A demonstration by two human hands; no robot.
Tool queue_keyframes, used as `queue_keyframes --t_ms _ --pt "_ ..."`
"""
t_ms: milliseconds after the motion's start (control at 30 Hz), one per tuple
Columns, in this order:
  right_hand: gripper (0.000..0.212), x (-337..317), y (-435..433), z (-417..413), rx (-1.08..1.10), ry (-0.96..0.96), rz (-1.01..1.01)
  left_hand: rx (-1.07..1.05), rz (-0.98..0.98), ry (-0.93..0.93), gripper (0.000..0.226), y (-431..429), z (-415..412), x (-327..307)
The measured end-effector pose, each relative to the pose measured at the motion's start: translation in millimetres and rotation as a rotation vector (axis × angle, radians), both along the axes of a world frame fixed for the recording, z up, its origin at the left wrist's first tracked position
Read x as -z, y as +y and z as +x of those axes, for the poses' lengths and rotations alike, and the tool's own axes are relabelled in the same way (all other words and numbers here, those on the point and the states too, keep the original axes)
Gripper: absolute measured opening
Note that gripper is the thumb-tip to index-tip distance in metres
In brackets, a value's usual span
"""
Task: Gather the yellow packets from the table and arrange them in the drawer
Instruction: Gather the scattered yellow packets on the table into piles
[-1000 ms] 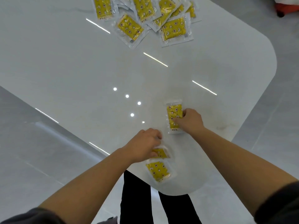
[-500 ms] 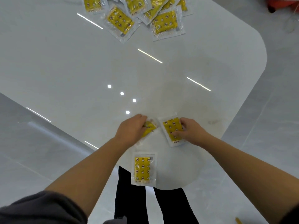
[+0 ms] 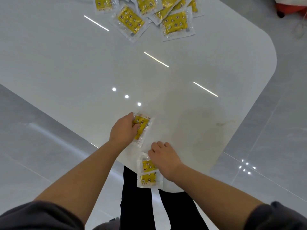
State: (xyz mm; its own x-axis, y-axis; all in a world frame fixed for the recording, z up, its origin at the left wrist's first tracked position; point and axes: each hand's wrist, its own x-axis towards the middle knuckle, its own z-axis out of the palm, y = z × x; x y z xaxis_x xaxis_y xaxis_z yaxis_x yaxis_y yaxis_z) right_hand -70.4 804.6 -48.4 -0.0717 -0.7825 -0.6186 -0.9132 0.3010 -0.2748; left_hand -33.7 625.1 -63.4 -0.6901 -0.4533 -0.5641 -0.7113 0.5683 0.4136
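Your left hand [image 3: 123, 130] is clamping a likely light, slippery yellow packet [image 3: 143, 128]; your right hand [image 3: 163, 159] is touching the near packets [image 3: 147, 178], grip unclear; pinch the edges

My bare forearms reach over the table's [image 3: 66, 63] near corner, my left hand [image 3: 123, 130] farther in, thumb and fingers gripping a packet [image 3: 142, 128], my right hand [image 3: 163, 159] nearer the edge, knuckles up, fingers curled onto a second packet [image 3: 147, 164].

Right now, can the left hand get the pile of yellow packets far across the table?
Probably not yet: the left hand is busy gripping a packet, and the pile lies far off across the table.
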Motion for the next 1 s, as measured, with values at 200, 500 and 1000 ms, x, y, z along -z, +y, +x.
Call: queue_keyframes --t_ms 200,500,1000 --pt "0.038 2.2 -0.9 6.7 0.146 -0.066 0.091 -0.042 0.033 0.020 0.016 0.6 2.4 0.5" --pt "0.010 -0.6 -25.5 -76.6 0.794 -0.373 0.248 -0.286 0.145 0.030 0.023 -35.6 -15.1 -13.2" --pt "0.031 -41.9 -135.2 -271.5 1.657 -0.897 -0.276 -0.616 0.547 0.239 0.022 -159.7 -185.6 -45.7"
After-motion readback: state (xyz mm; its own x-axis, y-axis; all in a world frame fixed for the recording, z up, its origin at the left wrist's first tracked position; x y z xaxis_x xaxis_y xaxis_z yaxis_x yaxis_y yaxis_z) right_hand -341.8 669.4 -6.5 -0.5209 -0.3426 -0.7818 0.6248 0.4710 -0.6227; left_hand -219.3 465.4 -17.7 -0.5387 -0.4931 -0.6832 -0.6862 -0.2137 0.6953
